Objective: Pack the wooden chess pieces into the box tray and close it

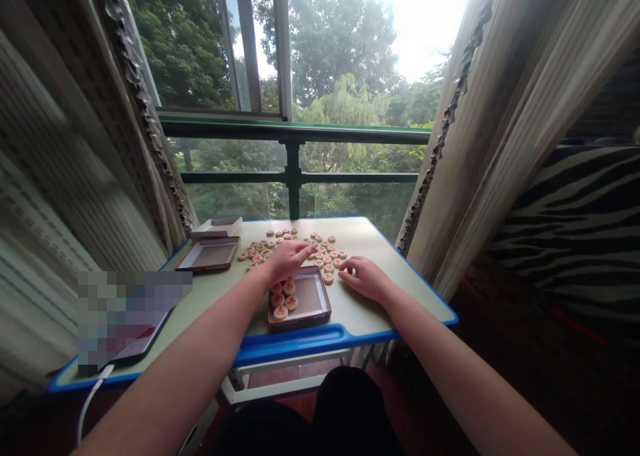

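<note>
Several round wooden chess pieces [280,241] with red or dark characters lie scattered across the far half of the small table [360,313]. A shallow brown tray [313,299] sits near the front edge and holds several red-marked pieces [285,301] along its left side. My left hand [287,257] reaches over the tray's far edge, fingers stretched toward the scattered pieces. My right hand [364,277] rests palm down just right of the tray, fingers curled over a piece [329,277] at the tray's far right corner.
A second brown tray [209,255] and a box lid [217,227] lie at the table's far left. A phone [137,349] with a white cable sits at the front left. Curtains hang on both sides, with a window and railing behind.
</note>
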`<state>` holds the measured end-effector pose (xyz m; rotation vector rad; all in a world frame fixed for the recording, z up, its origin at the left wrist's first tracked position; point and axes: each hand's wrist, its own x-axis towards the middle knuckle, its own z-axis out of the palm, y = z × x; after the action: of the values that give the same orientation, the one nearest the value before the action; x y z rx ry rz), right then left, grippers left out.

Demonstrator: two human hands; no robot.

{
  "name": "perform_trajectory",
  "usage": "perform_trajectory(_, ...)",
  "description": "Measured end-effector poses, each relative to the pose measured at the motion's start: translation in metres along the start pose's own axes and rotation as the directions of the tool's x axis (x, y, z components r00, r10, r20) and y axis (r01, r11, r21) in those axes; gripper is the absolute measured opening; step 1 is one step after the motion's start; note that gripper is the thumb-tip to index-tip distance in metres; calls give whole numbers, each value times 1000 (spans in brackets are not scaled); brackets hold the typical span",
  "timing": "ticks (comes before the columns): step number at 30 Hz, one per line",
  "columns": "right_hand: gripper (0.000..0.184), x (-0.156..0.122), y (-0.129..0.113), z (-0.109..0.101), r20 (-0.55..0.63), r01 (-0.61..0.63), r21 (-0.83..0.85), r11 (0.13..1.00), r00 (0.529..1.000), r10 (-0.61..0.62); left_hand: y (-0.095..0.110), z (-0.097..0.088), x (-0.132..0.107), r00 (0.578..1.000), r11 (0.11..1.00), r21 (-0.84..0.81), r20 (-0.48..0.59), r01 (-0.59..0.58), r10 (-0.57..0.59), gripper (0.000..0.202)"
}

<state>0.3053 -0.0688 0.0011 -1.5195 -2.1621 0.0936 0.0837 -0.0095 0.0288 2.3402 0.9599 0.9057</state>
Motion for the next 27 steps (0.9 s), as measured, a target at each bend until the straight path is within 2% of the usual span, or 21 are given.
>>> perform_trajectory(2, 15, 0, -1, 1, -16, 40, 41, 998, 999, -39, -2, 2, 0, 1000, 1000, -21, 18, -4, 5, 42)
perform_trajectory(4, 15, 0, 0, 1, -64, 28, 53, 998, 998, -25, -3, 4, 1, 1000, 998, -61, 19, 6, -5, 39)
perform_trajectory(7, 17, 3, 4, 2, -137, -33, 56, 998, 990, 41, -6, 6, 2, 995, 955, -280, -5, 94, -100, 41)
perform_trajectory(8, 17, 4, 5, 2, -151, -49, 60, 997, 987, 58, -7, 5, 3, 989, 908, -397, -7, 136, -151, 42)
perform_trajectory(10, 19, 6, 7, 2, -165, -71, 71, 995, 983, 82, -10, 0, 4, 967, 754, -629, -14, 189, -255, 43)
perform_trajectory(12, 21, 7, 7, 3, -171, -88, 87, 992, 980, 102, -14, -8, 5, 940, 582, -796, -52, 166, -338, 44)
perform_trajectory(15, 23, 8, 9, 6, -175, -100, 141, 985, 977, 124, -20, -21, 7, 902, 383, -921, -106, 70, -419, 49)
perform_trajectory(17, 25, 8, 10, 7, -189, -95, 208, 973, 973, 135, -24, -27, 7, 894, 315, -948, -103, 44, -435, 55)
perform_trajectory(20, 29, 10, 11, 5, -224, -111, 319, 941, 956, 188, -25, -31, 6, 912, 282, -956, -41, 84, -407, 68)
perform_trajectory(22, 29, 15, 8, -1, -195, -144, 340, 929, 956, 220, -23, -32, 4, 928, 300, -945, 6, 126, -372, 81)
perform_trajectory(25, 25, 32, -1, -10, -64, -187, 286, 940, 975, 214, -18, -35, 1, 951, 394, -907, 24, 150, -307, 97)
perform_trajectory(27, 29, 47, -8, -10, -43, -226, 311, 923, 967, 252, -17, -37, 0, 962, 489, -860, 7, 145, -274, 102)
